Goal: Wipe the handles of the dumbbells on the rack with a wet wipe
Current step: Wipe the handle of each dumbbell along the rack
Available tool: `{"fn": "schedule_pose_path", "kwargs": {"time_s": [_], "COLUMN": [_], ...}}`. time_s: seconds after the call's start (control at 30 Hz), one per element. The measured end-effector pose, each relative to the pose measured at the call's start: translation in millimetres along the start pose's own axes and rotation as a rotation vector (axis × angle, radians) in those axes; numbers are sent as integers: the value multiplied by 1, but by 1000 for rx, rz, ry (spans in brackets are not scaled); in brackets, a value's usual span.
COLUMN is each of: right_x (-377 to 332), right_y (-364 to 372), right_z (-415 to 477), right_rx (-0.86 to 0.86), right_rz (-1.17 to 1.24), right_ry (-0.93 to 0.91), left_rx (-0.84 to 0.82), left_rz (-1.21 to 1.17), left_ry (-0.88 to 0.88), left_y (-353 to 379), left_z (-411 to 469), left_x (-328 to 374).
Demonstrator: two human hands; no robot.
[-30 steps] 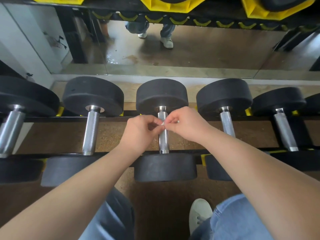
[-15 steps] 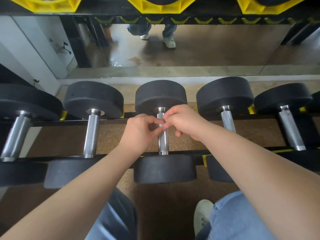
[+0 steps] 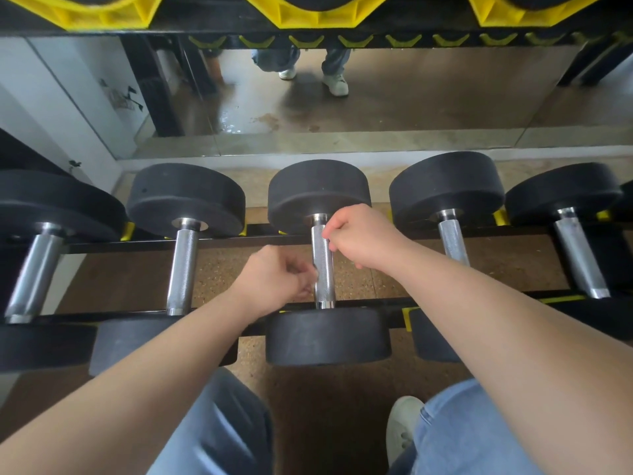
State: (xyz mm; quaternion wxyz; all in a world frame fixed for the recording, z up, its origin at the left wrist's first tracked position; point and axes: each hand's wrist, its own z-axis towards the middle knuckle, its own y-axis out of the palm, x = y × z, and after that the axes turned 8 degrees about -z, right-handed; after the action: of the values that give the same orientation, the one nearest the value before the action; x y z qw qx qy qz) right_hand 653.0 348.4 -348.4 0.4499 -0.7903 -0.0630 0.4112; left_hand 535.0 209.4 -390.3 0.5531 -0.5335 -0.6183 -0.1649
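Note:
Several black dumbbells lie side by side on the rack, chrome handles pointing towards me. Both hands are at the handle of the middle dumbbell. My right hand is by the far end of that handle, on its right side, with curled fingers pinching a small white bit, the wet wipe. My left hand sits lower, against the near left side of the handle. Its fingers are curled, but motion blur hides what they hold. The stretch of handle between the two hands shows bare chrome.
Neighbouring handles stand left and right of the middle one. A yellow and black upper tier overhangs at the top. A mirror behind shows the floor and a person's legs. My knees and a white shoe are below the rack.
The hands, which pinched the small white wipe together above the handle, have come apart. The left dropped towards the near end; the right stayed at the far end.

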Motion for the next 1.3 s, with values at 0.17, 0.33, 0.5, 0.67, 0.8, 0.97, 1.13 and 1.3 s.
{"fn": "schedule_pose_path", "kwargs": {"time_s": [0.17, 0.33, 0.5, 0.67, 0.8, 0.97, 1.13, 1.3], "right_x": [-5, -4, -3, -5, -4, -3, 2, 4], "right_y": [-1, 1, -1, -1, -1, -3, -7, -9], "right_z": [0, 1, 6, 7, 7, 7, 11, 14], "right_rx": [22, 22, -10, -1, -8, -45, -47, -71], "right_rz": [-22, -12, -13, -34, -36, -26, -19, 11], "right_ry": [-6, 2, 8, -2, -15, -25, -19, -19], "left_rx": [281, 46, -157, 105, -39, -271, -70, -427], "left_rz": [-104, 101, 150, -294, -5, 73, -537, -153], "left_ry": [106, -2, -133, -108, -69, -234, -232, -328], "left_y": [11, 2, -3, 5, 3, 2, 14, -2], "left_z": [25, 9, -7, 18, 15, 10, 48, 41], "left_x": [13, 9, 7, 9, 10, 0, 5, -7]}}
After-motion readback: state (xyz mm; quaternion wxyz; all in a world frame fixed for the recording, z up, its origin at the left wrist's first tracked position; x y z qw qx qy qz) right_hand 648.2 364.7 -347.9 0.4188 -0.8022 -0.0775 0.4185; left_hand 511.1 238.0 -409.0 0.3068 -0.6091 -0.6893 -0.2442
